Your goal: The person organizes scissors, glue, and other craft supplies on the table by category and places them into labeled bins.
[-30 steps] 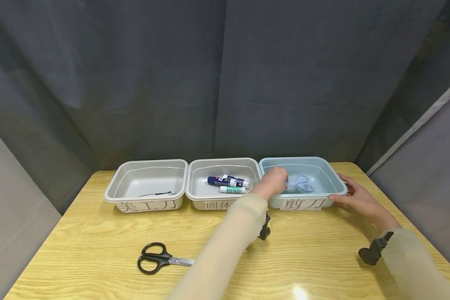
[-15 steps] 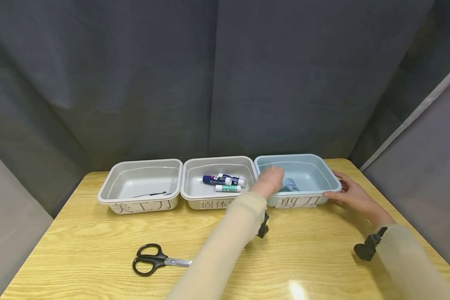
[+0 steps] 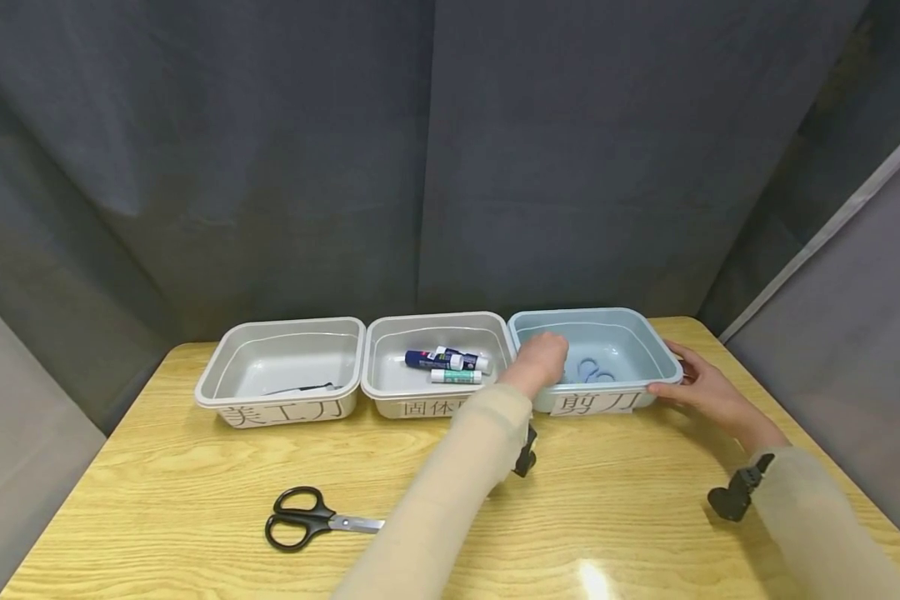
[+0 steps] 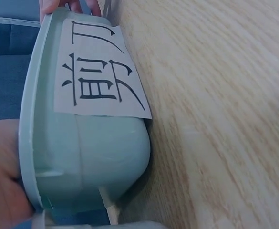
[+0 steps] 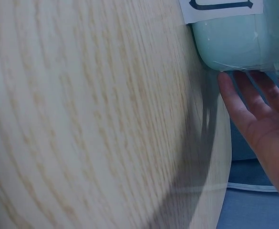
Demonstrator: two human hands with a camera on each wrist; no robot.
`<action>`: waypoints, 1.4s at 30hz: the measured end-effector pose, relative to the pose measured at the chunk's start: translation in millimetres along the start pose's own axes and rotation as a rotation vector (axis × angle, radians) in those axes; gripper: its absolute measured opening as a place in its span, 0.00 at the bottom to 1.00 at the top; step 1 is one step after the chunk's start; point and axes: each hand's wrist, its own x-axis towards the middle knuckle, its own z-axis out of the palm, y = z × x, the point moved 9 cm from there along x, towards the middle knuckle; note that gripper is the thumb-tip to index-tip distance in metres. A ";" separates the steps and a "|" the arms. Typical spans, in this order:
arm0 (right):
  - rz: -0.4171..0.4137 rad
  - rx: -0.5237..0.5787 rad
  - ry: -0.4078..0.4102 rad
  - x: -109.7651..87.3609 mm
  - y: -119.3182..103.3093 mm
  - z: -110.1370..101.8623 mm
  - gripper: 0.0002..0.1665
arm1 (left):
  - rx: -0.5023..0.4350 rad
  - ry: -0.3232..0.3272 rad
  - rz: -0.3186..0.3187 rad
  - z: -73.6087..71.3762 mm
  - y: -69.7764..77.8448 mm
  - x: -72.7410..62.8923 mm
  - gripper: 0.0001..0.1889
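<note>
In the head view my left hand (image 3: 543,360) reaches over the front rim of the light blue bin (image 3: 622,315), fingers down inside and hidden. Beside its fingers show the pale blue handles of a pair of scissors (image 3: 588,370); their blades are out of sight, and I cannot tell whether the fingers hold them. My right hand (image 3: 708,392) grips the bin's front right corner, thumb at the front rim and fingers along the side. The right wrist view shows those fingers (image 5: 246,98) against the bin's end wall. A paper label (image 4: 94,67) is stuck on the bin's front.
Left of the blue bin stand a middle bin (image 3: 438,317) with several glue sticks (image 3: 456,377) and a left bin (image 3: 292,322) with a thin dark-handled tool (image 3: 303,389). Black-handled scissors (image 3: 300,521) lie on the wooden table (image 3: 195,467), blade tips by the left sleeve. A dark curtain (image 3: 285,167) hangs behind.
The pale blue scissors' handles have shifted and turned, and sit lower in the bin than a second ago. Both hands stay at the blue bin. The head view has shifted slightly.
</note>
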 end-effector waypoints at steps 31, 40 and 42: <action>-0.016 0.052 -0.009 3.8 6.8 -1.0 0.54 | -0.543 0.108 0.306 -35.2 -0.1 -24.6 0.17; -0.014 0.003 -0.003 4.3 8.0 -2.0 0.53 | -0.616 0.121 0.384 -49.1 -9.2 -49.6 0.17; -0.015 -0.001 -0.002 4.5 7.7 -2.7 0.53 | -0.633 0.122 0.384 -51.0 -13.3 -55.5 0.17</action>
